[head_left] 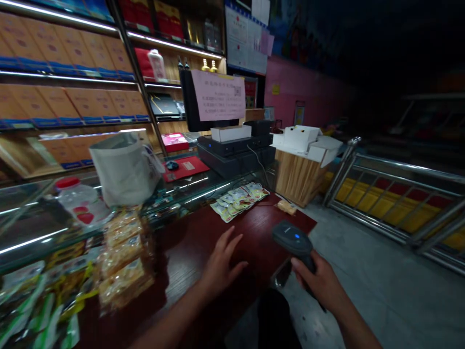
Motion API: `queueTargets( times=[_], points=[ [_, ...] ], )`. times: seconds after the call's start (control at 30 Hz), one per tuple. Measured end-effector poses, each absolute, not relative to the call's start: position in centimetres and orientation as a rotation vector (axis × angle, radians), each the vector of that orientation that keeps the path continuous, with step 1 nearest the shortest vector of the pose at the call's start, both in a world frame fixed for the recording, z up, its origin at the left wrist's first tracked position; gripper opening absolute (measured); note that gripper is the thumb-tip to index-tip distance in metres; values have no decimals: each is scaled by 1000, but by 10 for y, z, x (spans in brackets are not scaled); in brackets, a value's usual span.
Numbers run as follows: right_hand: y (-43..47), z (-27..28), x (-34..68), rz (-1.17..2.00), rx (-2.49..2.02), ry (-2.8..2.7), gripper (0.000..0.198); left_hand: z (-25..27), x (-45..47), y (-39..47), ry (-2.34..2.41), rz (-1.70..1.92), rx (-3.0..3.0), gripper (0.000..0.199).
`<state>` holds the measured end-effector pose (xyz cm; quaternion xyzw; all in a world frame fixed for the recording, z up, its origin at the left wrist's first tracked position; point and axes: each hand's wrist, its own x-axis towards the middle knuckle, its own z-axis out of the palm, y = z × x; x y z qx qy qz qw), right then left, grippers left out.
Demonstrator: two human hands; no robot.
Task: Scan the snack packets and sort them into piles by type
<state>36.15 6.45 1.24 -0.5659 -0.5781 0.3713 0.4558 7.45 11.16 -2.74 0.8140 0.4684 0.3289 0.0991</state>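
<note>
My right hand (319,278) is wrapped around the handle of a dark barcode scanner (290,238), which shows a small blue light on top and points left over the table's right edge. My left hand (223,261) hovers near the dark red tabletop (181,257), fingers apart and nothing in them. Beyond it lies a row of small printed snack packets (240,199). One small yellowish packet (286,207) rests by the far right corner. To the left are clear-wrapped packs of pale yellow food (127,257).
Green and yellow snack bags (47,295) cover the left front. A red-capped plastic jar (82,201) and a whitish bag (123,169) stand on the glass counter. A cash register (236,150) is at the back. A metal railing (385,194) stands right.
</note>
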Motion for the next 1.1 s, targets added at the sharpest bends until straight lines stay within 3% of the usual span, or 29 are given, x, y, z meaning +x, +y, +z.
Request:
queueTargets(
  times=[0.13, 0.43, 0.67, 0.93, 1.1],
  points=[
    [58, 11, 392, 825, -1489, -1340, 36, -48, 151, 193, 1304, 805, 2211, 88],
    [55, 8, 453, 683, -1764, -1194, 46, -55, 298, 295, 1681, 890, 1932, 124],
    [67, 12, 454, 683, -1764, -1173, 46, -55, 304, 303, 1688, 1094, 1930, 80],
    [97, 9, 406, 784, -1597, -1215, 41, -63, 224, 233, 1276, 1265, 1344, 88],
    [111, 9, 355, 890, -1485, -1361, 40, -55, 178, 145, 1341, 1262, 1510, 96]
  ],
)
